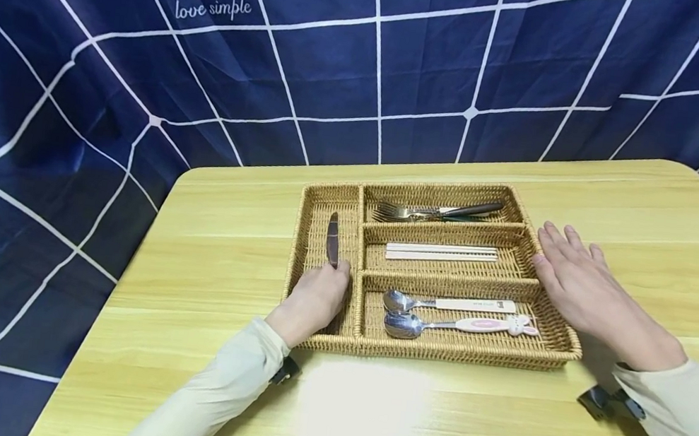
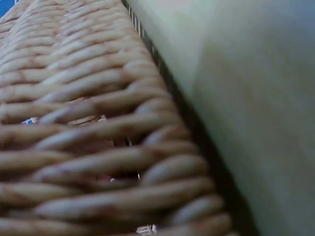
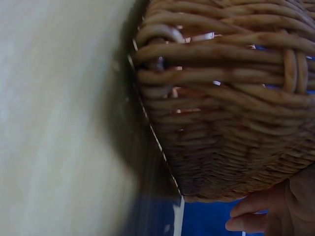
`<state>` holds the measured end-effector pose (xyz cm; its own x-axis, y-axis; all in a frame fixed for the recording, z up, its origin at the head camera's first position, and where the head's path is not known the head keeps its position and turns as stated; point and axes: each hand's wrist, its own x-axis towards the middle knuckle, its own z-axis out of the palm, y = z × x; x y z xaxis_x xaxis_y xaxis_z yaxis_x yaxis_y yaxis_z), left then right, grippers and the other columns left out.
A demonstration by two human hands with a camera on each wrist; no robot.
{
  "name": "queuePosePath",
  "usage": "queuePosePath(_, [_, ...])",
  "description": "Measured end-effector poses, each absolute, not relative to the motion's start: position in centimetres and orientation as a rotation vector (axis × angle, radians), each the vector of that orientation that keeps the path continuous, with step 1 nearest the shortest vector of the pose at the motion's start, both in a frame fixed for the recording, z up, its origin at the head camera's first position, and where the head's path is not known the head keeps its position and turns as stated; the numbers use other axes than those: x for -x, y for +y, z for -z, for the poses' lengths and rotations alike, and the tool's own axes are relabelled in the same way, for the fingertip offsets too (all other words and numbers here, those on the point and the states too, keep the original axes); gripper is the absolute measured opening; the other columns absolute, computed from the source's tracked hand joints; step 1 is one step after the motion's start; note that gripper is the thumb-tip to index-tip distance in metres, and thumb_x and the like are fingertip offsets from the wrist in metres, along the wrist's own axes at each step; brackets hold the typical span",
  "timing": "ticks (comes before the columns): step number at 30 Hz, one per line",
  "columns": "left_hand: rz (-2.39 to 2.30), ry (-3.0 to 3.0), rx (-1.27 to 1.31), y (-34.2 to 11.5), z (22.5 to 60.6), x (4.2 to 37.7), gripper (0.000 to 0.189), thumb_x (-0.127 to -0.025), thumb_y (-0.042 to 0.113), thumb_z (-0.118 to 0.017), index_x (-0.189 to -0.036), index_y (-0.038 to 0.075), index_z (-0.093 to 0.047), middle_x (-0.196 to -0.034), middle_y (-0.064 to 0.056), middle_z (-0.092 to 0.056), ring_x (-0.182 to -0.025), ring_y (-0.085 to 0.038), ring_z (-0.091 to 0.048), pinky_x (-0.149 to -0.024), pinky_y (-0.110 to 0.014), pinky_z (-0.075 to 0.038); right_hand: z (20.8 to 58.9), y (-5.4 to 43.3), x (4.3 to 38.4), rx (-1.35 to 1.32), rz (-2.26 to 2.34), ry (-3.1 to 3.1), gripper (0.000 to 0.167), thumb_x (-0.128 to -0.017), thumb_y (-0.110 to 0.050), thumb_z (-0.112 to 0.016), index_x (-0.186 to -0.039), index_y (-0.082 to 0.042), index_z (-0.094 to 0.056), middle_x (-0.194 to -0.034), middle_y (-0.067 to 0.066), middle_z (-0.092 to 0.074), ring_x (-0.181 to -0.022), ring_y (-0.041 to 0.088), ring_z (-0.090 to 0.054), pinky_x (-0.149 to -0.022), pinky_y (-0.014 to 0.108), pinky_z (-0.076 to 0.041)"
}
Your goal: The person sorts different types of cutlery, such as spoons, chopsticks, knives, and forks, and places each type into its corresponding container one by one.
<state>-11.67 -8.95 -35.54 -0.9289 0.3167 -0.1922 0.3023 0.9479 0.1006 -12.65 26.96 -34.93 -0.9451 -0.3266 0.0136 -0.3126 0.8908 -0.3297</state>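
Observation:
In the left compartment of a wicker tray, my left hand grips a table knife. Its blade points toward the far side, while the handle is hidden under the fingers. My right hand lies with straight fingers along the tray's right outer side; in the right wrist view, some of its fingers show beside the woven wall. The left wrist view is filled by the tray's near wall and hides the hand.
Forks with a dark handle lie in the far right compartment. Pale chopsticks occupy the middle one, and two spoons the near one. The wooden table meets a dark blue checked cloth behind.

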Motion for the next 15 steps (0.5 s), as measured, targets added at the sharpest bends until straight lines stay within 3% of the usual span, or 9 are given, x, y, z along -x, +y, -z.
queuePosePath(9, [-0.125, 2.941, -0.5, -9.18, 35.71, 11.67, 0.029, -0.088, 0.0, -0.063, -0.115, -0.002, -0.053, -0.071, -0.015, -0.062, -0.063, -0.027, -0.064, -0.057, -0.033, -0.056, 34.91, 26.94, 12.62, 0.502, 0.513, 3.011, 0.06, -0.107, -0.03, -0.018, -0.148, 0.013, -0.012, -0.154, 0.033, -0.006, -0.14, 0.053, 0.002, -0.11, 0.066, 0.008])
queuePosePath(15, [-0.022, 3.059, -0.561, -9.52, 35.75, 11.61, 0.033, -0.088, 0.011, -0.067, -0.115, -0.005, -0.057, -0.078, -0.015, -0.066, -0.07, -0.028, -0.066, -0.069, -0.037, -0.057, 34.86, 26.88, 12.77, 0.497, 0.51, 3.006, 0.06, -0.107, -0.03, -0.018, -0.148, 0.013, -0.011, -0.154, 0.032, -0.006, -0.14, 0.053, 0.002, -0.11, 0.065, 0.008])
